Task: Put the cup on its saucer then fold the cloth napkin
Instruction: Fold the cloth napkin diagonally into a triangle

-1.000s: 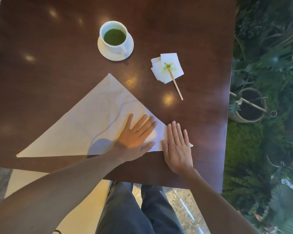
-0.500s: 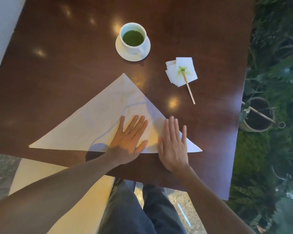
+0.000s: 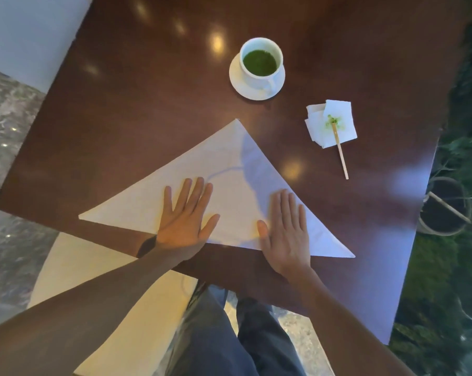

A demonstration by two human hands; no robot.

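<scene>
Head view: cup (image 3: 260,65) of green liquid sits on saucer (image 3: 240,86).

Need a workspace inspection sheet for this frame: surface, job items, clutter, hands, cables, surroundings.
Surface: dark glossy wooden table, lamp reflections on it.
Job's things: white cup of green drink stands on its saucer; cloth napkin lies flat, folded into a triangle, long edge toward the person.
Clutter: stained paper napkins with a wooden stir stick lying partly on them, right of the cloth.
Hands: left hand and right hand both flat, fingers straight, pressing the napkin near its long edge.
Cables: nothing seen.
Surroundings: plants and a pot to the right; stone floor to the left.
</scene>
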